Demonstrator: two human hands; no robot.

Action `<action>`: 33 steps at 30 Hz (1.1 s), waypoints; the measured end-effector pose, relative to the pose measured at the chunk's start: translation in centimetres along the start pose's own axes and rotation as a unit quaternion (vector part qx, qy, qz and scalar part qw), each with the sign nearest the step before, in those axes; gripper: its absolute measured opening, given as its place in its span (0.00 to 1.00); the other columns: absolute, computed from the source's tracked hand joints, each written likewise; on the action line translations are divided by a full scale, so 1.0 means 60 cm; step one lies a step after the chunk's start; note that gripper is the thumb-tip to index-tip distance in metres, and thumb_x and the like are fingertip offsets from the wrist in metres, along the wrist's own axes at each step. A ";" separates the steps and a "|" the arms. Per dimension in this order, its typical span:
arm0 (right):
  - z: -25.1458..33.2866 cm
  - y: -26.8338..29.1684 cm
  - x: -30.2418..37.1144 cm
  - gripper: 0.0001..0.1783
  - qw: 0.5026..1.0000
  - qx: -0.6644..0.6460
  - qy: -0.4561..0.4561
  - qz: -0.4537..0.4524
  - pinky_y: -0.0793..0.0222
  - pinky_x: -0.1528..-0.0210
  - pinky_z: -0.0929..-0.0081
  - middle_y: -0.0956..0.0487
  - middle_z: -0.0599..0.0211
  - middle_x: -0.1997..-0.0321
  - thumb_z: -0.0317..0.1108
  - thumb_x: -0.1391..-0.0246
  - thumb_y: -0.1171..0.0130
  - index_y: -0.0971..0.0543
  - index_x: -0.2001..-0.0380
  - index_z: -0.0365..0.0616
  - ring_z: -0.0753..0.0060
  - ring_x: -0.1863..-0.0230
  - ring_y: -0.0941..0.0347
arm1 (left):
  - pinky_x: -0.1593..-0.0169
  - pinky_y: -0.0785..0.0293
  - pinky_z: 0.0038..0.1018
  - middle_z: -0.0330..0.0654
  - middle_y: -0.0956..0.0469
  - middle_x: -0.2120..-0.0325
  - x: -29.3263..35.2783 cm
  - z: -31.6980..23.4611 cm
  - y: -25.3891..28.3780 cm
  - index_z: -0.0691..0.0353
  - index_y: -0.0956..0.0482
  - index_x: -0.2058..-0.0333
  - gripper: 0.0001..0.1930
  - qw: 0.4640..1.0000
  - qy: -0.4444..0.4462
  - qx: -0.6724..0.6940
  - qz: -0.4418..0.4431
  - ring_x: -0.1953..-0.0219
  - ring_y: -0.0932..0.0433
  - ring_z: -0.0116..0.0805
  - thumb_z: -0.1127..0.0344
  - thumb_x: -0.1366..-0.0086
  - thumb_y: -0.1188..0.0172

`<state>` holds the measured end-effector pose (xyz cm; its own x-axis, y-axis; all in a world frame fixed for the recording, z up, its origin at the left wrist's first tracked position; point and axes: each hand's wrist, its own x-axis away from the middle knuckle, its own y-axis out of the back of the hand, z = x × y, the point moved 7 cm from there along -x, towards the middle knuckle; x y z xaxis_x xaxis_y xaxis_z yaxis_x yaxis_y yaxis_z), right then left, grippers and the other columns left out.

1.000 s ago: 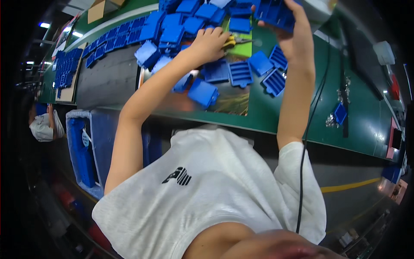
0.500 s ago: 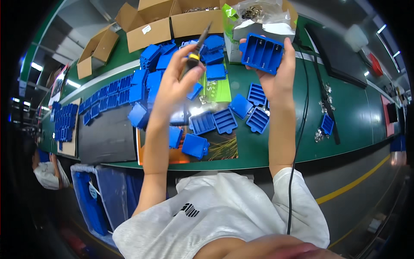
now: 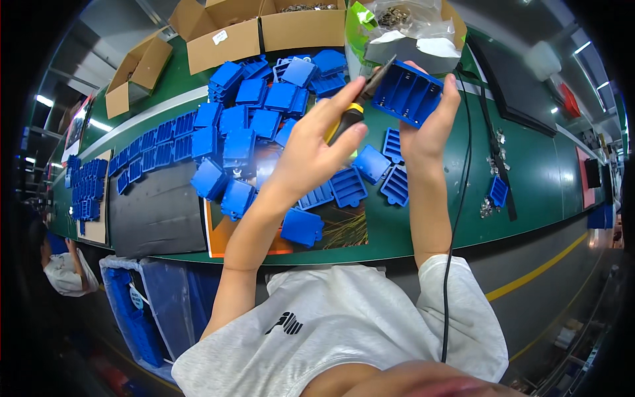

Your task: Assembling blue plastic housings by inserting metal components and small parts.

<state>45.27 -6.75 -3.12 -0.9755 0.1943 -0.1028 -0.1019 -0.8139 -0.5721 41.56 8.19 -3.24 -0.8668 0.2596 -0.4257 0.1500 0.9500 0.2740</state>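
My right hand (image 3: 426,126) holds up a blue plastic battery case (image 3: 408,92), its open side with slots and small metal contacts showing. The fingers wrap around its back and right edge. In my left hand (image 3: 317,152) is a hand tool with a black and yellow handle (image 3: 346,123) and a tapering metal tip; whether it is pliers I cannot tell. That tip lies at the upper left edge of the case. Below on the table, more slotted blue cases (image 3: 348,187) lie near a flat blue piece (image 3: 302,227).
A pile of blue cases (image 3: 238,147) spreads to the left, with rows of them (image 3: 155,137) beyond. Cardboard boxes (image 3: 225,47) and a bag of metal parts (image 3: 403,20) stand at the back. A black cable (image 3: 468,145) hangs beside my right arm. Another person (image 3: 66,271) is at far left.
My left hand has moved right with the tool, bringing its tip from open space to the case. The case in my right hand has tilted and shifted slightly down.
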 end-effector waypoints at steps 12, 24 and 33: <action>-0.004 0.010 -0.007 0.34 0.999 -0.005 -0.003 0.033 0.28 0.55 0.60 0.23 0.42 0.60 0.56 0.40 0.72 0.31 0.55 0.34 0.53 0.62 0.24 | 0.43 0.40 0.26 0.46 0.31 0.49 -0.003 0.019 0.005 0.62 0.37 0.41 0.27 0.985 0.060 0.156 -0.038 0.47 0.32 0.33 0.66 0.40 0.45; -0.005 0.007 -0.005 0.35 0.998 0.008 0.015 0.060 0.26 0.57 0.67 0.22 0.49 0.60 0.60 0.41 0.73 0.33 0.54 0.37 0.60 0.60 0.24 | 0.43 0.39 0.27 0.47 0.31 0.48 0.009 0.026 -0.020 0.62 0.37 0.41 0.28 0.992 0.072 0.102 0.027 0.48 0.32 0.35 0.66 0.41 0.44; 0.004 -0.004 0.006 0.35 0.998 0.012 0.017 0.066 0.26 0.56 0.66 0.22 0.47 0.60 0.60 0.41 0.74 0.33 0.55 0.37 0.58 0.59 0.24 | 0.48 0.36 0.25 0.46 0.29 0.55 0.008 0.013 -0.011 0.60 0.37 0.41 0.27 0.996 0.032 0.085 -0.013 0.54 0.30 0.33 0.68 0.40 0.46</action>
<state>44.89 -6.62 -2.86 -0.9737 0.1029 -0.2031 0.0214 -0.8468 -0.5315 41.41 7.80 -4.29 -0.8989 0.2290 -0.3735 0.2013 0.9731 0.1122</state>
